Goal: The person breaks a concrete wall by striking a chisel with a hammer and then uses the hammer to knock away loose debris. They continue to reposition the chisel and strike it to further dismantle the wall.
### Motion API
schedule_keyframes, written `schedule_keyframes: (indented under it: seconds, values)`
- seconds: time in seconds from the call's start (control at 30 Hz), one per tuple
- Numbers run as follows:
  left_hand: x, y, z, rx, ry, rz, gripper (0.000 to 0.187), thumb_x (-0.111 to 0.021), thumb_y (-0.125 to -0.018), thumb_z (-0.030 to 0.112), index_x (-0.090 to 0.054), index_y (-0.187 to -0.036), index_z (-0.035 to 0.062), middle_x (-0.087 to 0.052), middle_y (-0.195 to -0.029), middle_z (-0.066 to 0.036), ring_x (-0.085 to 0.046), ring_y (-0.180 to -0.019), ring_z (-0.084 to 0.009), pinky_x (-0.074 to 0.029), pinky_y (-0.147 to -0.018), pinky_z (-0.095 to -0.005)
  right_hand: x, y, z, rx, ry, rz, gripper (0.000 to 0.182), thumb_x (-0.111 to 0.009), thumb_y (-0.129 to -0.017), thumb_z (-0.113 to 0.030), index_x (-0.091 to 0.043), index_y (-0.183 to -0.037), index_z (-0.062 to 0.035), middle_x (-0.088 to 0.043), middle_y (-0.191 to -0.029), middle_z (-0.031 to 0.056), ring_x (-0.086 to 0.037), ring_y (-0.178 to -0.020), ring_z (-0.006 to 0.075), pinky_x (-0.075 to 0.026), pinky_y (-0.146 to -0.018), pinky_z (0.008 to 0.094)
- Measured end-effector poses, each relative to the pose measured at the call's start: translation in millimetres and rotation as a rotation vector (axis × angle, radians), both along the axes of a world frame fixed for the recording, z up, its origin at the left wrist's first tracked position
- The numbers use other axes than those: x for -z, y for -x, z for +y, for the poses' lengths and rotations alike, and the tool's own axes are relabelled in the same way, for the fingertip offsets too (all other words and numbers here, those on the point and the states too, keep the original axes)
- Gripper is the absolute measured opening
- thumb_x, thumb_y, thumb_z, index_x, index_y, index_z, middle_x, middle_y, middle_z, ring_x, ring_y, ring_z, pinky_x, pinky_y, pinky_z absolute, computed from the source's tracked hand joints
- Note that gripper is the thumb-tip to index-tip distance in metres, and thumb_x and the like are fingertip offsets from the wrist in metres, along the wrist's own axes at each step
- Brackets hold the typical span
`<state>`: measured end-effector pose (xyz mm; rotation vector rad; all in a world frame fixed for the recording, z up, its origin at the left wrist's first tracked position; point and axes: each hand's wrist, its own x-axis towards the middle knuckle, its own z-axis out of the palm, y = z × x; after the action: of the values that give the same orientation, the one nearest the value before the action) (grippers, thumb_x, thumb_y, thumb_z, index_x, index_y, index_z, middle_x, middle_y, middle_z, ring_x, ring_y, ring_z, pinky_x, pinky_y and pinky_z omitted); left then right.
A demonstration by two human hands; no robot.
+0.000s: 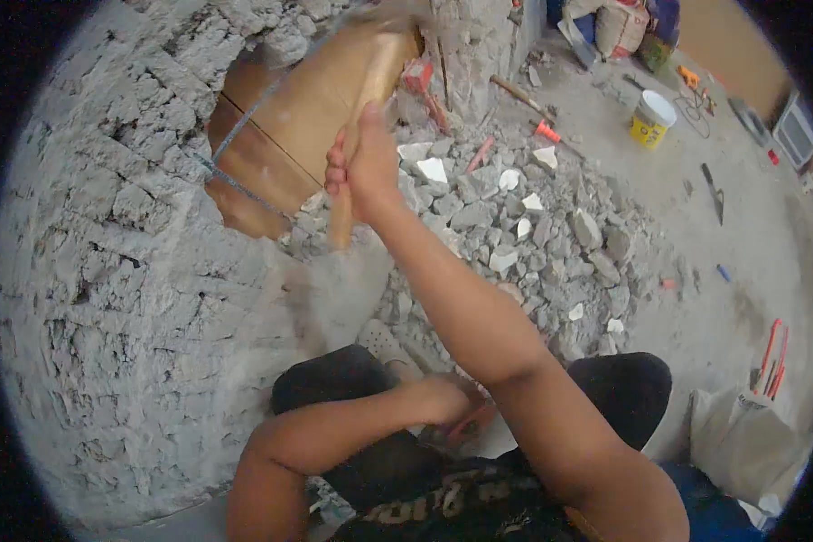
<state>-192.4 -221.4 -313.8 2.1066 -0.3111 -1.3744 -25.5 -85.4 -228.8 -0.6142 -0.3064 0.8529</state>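
Note:
My right hand (370, 167) is wrapped around the wooden handle of a hammer (384, 68), raised in front of the broken wall (135, 298). The hammer's head, at the top of the view, is smeared by motion. A jagged hole in that wall shows a brown panel (271, 163) behind it, with thin metal bars (244, 122) crossing the opening. Low over my lap, my left hand (447, 400) is blurred beside a reddish thing (474, 423). Its fingers cannot be made out, nor whether it grips that thing.
Rubble (515, 226) is heaped right of the hole. Beyond lie another wooden-handled tool (522, 97), an orange-handled tool (551, 133), a white and yellow bucket (652, 119) and a dark hand tool (714, 192). A pale sack (750, 443) stands at lower right; more sacks (621, 27) are behind.

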Motion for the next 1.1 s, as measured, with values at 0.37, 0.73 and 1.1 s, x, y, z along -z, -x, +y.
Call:
schedule_keyframes:
  seconds: [0.37, 0.73, 1.1]
  values:
    - [18, -22, -16, 0.269, -0.005, 0.03, 0.018, -0.065, -0.07, 0.007, -0.064, -0.088, 0.0101, -0.066, -0.082, -0.006, -0.064, -0.075, -0.0223, -0.049, -0.061, -0.0384, 7, -26, -6, -0.043, 0.076, -0.132, 0.056, -0.032, -0.091, -0.067, -0.042, -0.087, -0.0117, -0.042, -0.059, 0.0012, -0.036, -0.04, 0.0143, -0.033, -0.037, 0.0305]
    - [94, 3, -5, 0.045, 0.225, 0.006, 0.023, -0.048, -0.086, 0.026, -0.065, -0.089, 0.0113, -0.068, -0.076, -0.003, -0.064, -0.069, -0.0199, -0.048, -0.061, -0.0366, 17, -21, 14, -0.088, 0.138, -0.252, 0.058, -0.03, -0.091, -0.069, -0.044, -0.087, -0.0128, -0.045, -0.059, 0.0024, -0.042, -0.043, 0.0147, -0.035, -0.037, 0.0304]
    - [60, 0, -16, 0.399, 0.167, -0.45, 0.027, -0.066, -0.081, 0.026, -0.064, -0.103, 0.0108, -0.068, -0.093, -0.009, -0.065, -0.085, -0.0251, -0.05, -0.069, -0.0405, 27, -3, 51, -0.061, 0.108, -0.108, 0.062, -0.033, -0.09, -0.069, -0.046, -0.082, -0.0091, -0.043, -0.056, 0.002, -0.04, -0.041, 0.0151, -0.037, -0.039, 0.0322]
